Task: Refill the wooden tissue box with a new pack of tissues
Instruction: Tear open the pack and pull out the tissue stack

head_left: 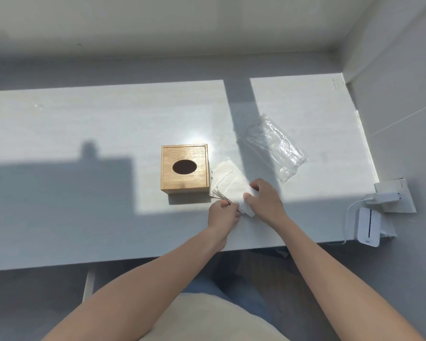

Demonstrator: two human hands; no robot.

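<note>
- Head view: your left hand pinches the near corner of the tissue stack, fingers curled closed on it; your right hand clamps the stack's right end between thumb and fingers.
- The stack lies on the table, touching or just beside the wooden tissue box, which sits closed, oval slot up and dark.
- The empty plastic wrapper lies apart, further back.
- Risk: the sheets look fanned at the near edge, though glare blurs this; lift unevenly and they may slide apart or spill.
- The lid is on, so the stack cannot go in yet.
</note>
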